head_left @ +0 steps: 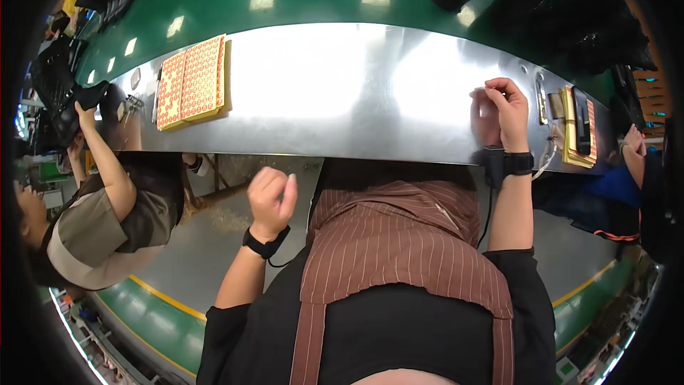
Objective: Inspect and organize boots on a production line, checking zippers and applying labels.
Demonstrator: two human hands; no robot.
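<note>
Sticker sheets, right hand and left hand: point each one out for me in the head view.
Sticker sheets [192,82]: head view, on the middle of the orange dotted top sheet.
Right hand [504,110]: head view, on the back of the hand at the metal counter.
Left hand [272,196]: head view, on the curled knuckles.

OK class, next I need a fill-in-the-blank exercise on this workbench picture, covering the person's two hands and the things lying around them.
1. The right hand rests on the shiny ____ table.
2. The left hand is curled, in the air below the table edge, and holds ____.
3. The sheets of orange dot stickers lie on the table toward the person's ____ side.
4. Each wrist wears a ____ band.

Missing words: metal; nothing; left; black
</note>
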